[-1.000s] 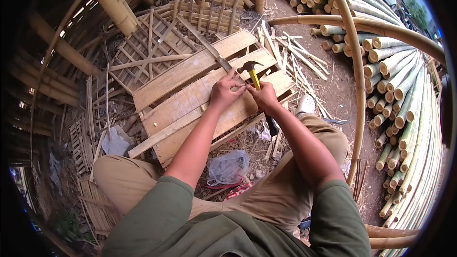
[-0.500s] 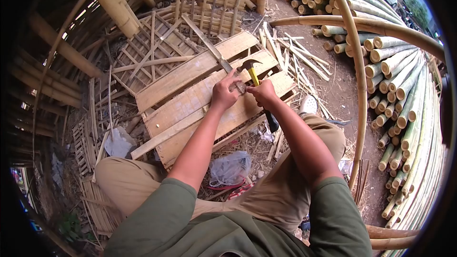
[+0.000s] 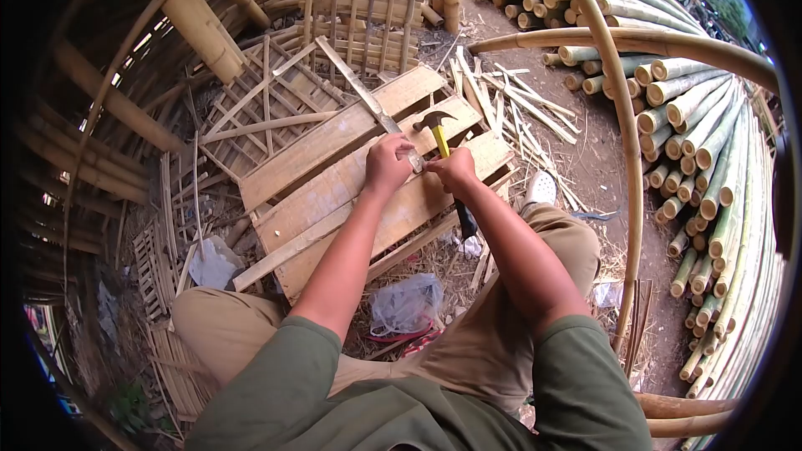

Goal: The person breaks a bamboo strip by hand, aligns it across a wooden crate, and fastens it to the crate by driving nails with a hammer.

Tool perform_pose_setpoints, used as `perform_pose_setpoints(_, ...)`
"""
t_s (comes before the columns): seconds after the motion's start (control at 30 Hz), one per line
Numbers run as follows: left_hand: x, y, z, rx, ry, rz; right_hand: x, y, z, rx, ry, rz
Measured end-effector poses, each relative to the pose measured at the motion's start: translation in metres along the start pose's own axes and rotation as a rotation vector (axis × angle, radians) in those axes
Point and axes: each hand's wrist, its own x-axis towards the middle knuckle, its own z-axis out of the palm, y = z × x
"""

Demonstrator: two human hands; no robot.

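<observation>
A long bamboo strip (image 3: 357, 88) slants across a platform of wooden planks (image 3: 313, 154). My left hand (image 3: 387, 165) is closed around the strip close to its near end. In my right hand (image 3: 452, 174) is a claw hammer (image 3: 440, 140), gripped around its handle, with the metal head pointing away from me and the black grip hanging below the fist. The right fingertips are at the strip's near end, beside my left hand. Whether they also pinch something small there is too fine to make out.
Bamboo poles (image 3: 710, 150) are stacked on the right behind a curved bamboo rail (image 3: 622, 117). Loose strips (image 3: 522, 96) lie beyond the planks. Lattice panels (image 3: 267, 92) lean at the back left. A clear plastic bag (image 3: 407, 302) rests between my legs.
My left hand has shifted slightly left, and its fingers are drawn in closer around the strip. My right hand still holds the hammer, its handle now more upright. The view has tilted a little.
</observation>
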Motion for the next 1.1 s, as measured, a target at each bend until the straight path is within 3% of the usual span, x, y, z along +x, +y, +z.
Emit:
perform_pose_setpoints(0.07,0.019,0.012,-0.008,0.180,-0.156,-0.228,0.001,-0.001,0.000,0.020,-0.012,0.041)
perform_pose_setpoints(0.1,0.025,0.015,-0.007,0.182,-0.159,-0.227,0.003,0.000,0.001,0.023,-0.016,0.055)
perform_pose_setpoints(0.17,0.037,0.023,-0.002,0.322,0.095,-0.092,0.005,0.001,0.001,0.025,-0.019,0.070)
perform_pose_setpoints(0.23,0.049,0.013,0.009,0.292,0.023,-0.140,0.011,0.002,-0.001,0.113,-0.087,0.142)
perform_pose_setpoints(0.3,0.056,0.008,0.022,0.606,0.021,-0.175,0.012,0.004,-0.002,0.119,-0.096,0.131)
perform_pose_setpoints(0.33,0.059,0.005,0.026,0.640,-0.109,-0.262,0.011,0.005,-0.003,0.126,-0.110,0.121)
perform_pose_setpoints(0.43,0.059,-0.012,0.040,0.637,0.049,-0.149,0.008,0.001,-0.004,0.153,-0.110,0.119)
perform_pose_setpoints(0.6,0.057,-0.005,0.039,0.700,-0.082,-0.249,0.011,0.003,-0.004,0.149,-0.143,0.144)
perform_pose_setpoints(0.7,0.056,-0.001,0.038,0.770,-0.114,-0.262,0.002,-0.001,-0.006,0.105,-0.128,0.096)
perform_pose_setpoints(0.83,0.060,0.002,0.038,0.790,-0.166,-0.298,-0.015,-0.010,-0.012,-0.112,0.057,-0.139)
perform_pose_setpoints(0.9,0.060,-0.003,0.041,0.876,-0.139,-0.222,-0.013,-0.005,-0.018,-0.210,0.244,-0.295)
perform_pose_setpoints(1.1,0.064,-0.001,0.038,0.950,-0.179,-0.100,-0.064,-0.008,-0.049,-0.344,0.100,-0.458)
